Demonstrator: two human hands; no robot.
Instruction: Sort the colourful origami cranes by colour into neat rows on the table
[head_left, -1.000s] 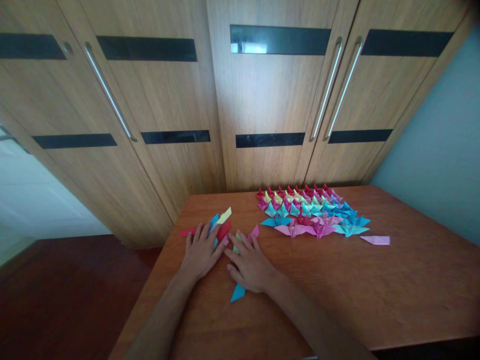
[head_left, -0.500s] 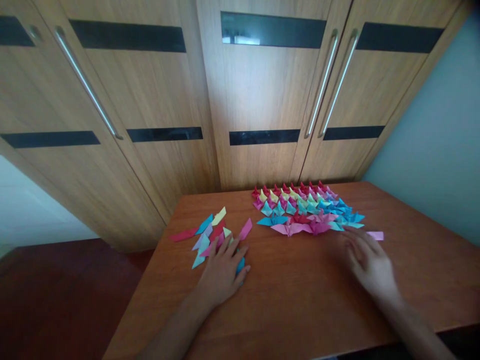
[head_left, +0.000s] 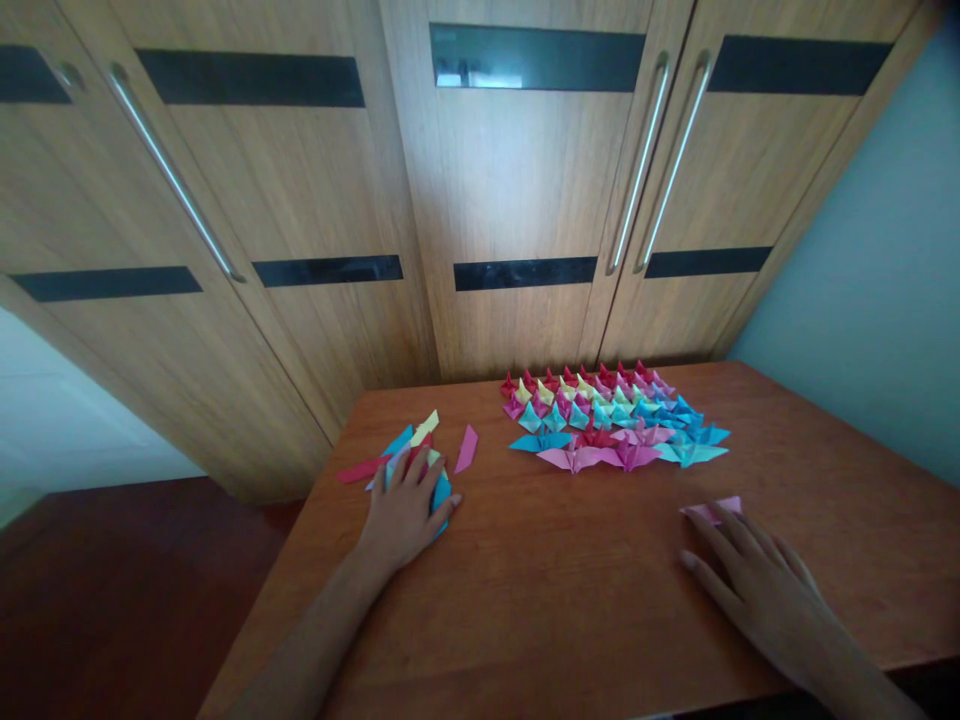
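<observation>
My left hand (head_left: 405, 510) lies flat, fingers spread, on a small heap of folded paper strips (head_left: 420, 450) in blue, yellow, red and pink at the table's left. My right hand (head_left: 757, 580) rests flat at the right with its fingertips on a folded pale pink paper piece (head_left: 712, 508). Behind, rows of several small origami birds (head_left: 611, 420) in red, pink, yellow and blue cover the middle back of the wooden table (head_left: 570, 580).
Tall wooden wardrobe doors (head_left: 517, 190) with long metal handles (head_left: 641, 165) stand right behind the table. A pale blue wall (head_left: 877, 260) rises at the right. Dark red floor (head_left: 112, 590) lies left of the table's edge.
My right hand left the strip heap, reached to the pink piece at the right and drew it toward me. My left hand slid the strips together and leftward.
</observation>
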